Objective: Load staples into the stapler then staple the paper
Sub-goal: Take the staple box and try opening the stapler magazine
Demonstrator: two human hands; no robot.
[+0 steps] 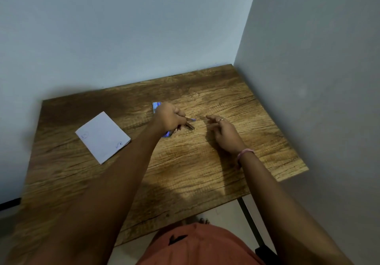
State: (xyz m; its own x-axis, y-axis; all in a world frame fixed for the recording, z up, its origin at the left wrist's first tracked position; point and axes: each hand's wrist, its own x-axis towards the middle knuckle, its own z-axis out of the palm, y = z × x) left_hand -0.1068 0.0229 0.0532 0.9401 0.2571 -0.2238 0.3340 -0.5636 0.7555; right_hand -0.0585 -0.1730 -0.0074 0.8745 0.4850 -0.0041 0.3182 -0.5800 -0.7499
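Note:
My left hand [169,117] is closed around a small stapler [189,124] near the middle of the wooden table [185,172]; its metal jaws stick out to the right of my fingers and a blue part shows below the hand. A small blue and white staple box [156,106] peeks out behind that hand. My right hand [225,134] hovers just to the right of the stapler with fingers spread, holding nothing. A folded white paper [102,137] with faint pen marks lies flat on the left of the table.
The table stands in a corner, with a pale wall behind and a grey wall to the right. A dark metal table leg [249,221] shows at the front right. My orange clothing fills the bottom of the view.

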